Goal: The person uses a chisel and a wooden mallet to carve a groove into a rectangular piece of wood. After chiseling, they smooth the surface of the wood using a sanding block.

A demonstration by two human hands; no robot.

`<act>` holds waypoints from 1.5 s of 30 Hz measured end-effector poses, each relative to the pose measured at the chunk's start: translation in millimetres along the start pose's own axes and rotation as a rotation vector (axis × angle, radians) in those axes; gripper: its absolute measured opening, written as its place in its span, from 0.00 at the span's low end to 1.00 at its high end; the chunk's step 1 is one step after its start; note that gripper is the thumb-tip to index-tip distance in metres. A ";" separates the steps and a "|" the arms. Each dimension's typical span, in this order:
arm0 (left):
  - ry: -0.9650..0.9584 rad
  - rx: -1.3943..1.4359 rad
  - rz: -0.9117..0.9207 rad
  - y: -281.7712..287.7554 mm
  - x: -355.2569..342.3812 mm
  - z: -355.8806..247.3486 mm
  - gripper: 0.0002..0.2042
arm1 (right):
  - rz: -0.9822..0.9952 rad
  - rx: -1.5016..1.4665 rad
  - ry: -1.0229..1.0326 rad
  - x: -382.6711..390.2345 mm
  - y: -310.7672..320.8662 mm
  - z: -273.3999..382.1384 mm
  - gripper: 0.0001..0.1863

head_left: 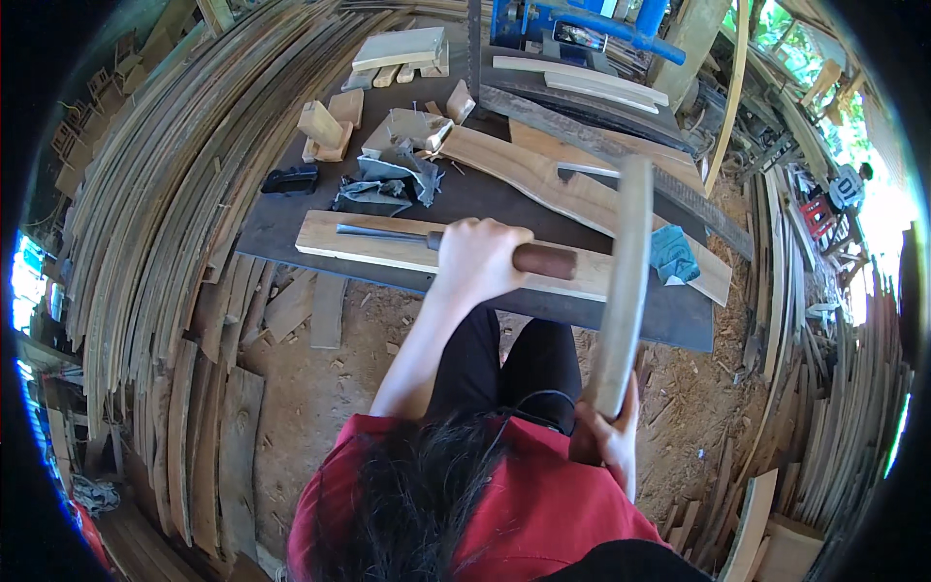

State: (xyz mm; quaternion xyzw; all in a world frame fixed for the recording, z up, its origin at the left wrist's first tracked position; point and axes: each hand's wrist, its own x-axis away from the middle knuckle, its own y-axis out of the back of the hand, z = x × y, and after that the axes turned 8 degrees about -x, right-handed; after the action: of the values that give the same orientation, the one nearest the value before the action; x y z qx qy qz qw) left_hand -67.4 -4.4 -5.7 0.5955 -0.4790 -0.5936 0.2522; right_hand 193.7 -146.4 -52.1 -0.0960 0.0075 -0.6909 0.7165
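My left hand (481, 258) is closed round a chisel (388, 233) with a brown wooden handle. The chisel lies low along a pale wooden board (335, 225), its long metal blade pointing left. Close to my body on the right, my right hand (613, 432) grips the lower end of a long, slightly curved wooden bar (632, 262). The bar stands up toward the camera and hides part of the board's right end. Something dark brown shows beside my right fingers, and its shape is partly hidden.
The dark worktable (679, 325) carries crumpled sandpaper (388, 184), a black object (289, 179), wood blocks (323, 131), a curved plank (543, 179) and a teal cloth (672, 255). Blue machinery (592, 29) stands behind. Stacked timber (165, 194) lines both sides. A person (847, 184) is far right.
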 end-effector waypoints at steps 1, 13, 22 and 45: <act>0.015 -0.005 -0.003 2.9 1.7 6.2 0.10 | -0.031 -0.025 0.023 0.0 0.9 -0.2 0.36; 0.089 -0.055 0.022 17.8 7.1 36.3 0.07 | 0.093 0.198 0.049 -8.2 -22.7 -2.2 0.25; 0.111 -0.072 0.023 29.7 6.6 43.9 0.08 | 0.157 0.334 0.177 -20.0 -31.2 -6.3 0.30; 0.110 -0.166 -0.371 79.0 37.8 83.8 0.11 | 0.148 0.196 0.079 -24.0 -28.6 -14.3 0.26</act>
State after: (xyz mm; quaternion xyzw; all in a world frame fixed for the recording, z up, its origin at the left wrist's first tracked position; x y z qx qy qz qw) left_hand -174.5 -47.4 31.2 0.6822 -0.2963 -0.6338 0.2123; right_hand 162.3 -125.3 -64.8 0.0026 -0.0248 -0.6367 0.7707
